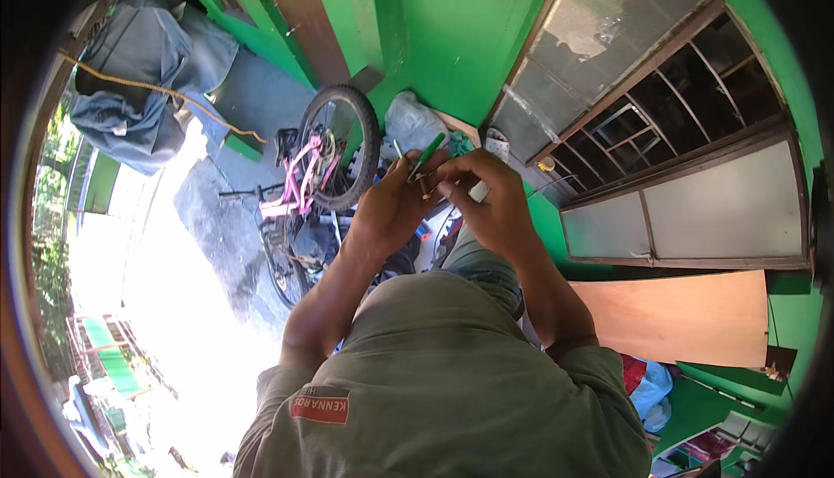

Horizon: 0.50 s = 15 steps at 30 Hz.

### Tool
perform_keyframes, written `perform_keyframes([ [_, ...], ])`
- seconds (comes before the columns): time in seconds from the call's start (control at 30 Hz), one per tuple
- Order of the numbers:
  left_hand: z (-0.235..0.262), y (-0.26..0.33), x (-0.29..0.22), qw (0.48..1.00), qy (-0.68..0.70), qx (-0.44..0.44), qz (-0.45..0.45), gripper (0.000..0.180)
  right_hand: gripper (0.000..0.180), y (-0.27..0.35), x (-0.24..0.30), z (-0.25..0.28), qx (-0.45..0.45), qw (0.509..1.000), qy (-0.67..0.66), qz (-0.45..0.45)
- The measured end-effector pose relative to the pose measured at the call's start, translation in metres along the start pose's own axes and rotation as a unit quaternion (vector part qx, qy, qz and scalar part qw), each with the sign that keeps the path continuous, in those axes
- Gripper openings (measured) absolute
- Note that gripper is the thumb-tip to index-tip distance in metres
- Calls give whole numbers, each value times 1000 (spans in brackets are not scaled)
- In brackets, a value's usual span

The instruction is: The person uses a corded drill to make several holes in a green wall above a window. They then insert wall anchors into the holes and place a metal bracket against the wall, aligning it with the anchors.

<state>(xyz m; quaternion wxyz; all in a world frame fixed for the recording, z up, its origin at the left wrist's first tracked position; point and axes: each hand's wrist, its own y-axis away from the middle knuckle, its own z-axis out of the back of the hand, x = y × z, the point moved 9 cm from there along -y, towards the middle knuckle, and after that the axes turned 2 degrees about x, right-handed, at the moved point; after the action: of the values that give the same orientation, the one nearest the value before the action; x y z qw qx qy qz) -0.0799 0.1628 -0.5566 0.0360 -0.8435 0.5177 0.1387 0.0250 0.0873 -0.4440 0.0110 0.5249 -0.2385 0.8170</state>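
Note:
Both my hands are raised in front of my chest, close together. My left hand [384, 207] is closed around a slim green-handled tool [426, 153], whose handle sticks up between the hands; its kind does not show clearly. A second thin pale-green rod [398, 148] rises by the left fingers. Just below the green handle is a small brass-coloured piece [425, 189] with a short stem. My right hand [493, 204] has its thumb and forefinger pinched right beside this piece. What exactly lies between the right fingertips is too small to make out.
A pink bicycle [300, 178] with a black tyre lies beyond my left arm. A filled plastic bag [412, 124] rests against the green wall [469, 26]. Windows [660, 113] line the right side, above a plywood board [673, 315]. A grey cover [139, 79] drapes something at far left.

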Motion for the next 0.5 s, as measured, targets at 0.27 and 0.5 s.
perform_keyframes([
  [0.27,-15,17,2,999,52,1,-6,35,26,1,13,-31,22,999,14,21],
  [0.5,16,52,-7,964,-233,-104,-69,27,30,4,2,-31,15,990,132,55],
])
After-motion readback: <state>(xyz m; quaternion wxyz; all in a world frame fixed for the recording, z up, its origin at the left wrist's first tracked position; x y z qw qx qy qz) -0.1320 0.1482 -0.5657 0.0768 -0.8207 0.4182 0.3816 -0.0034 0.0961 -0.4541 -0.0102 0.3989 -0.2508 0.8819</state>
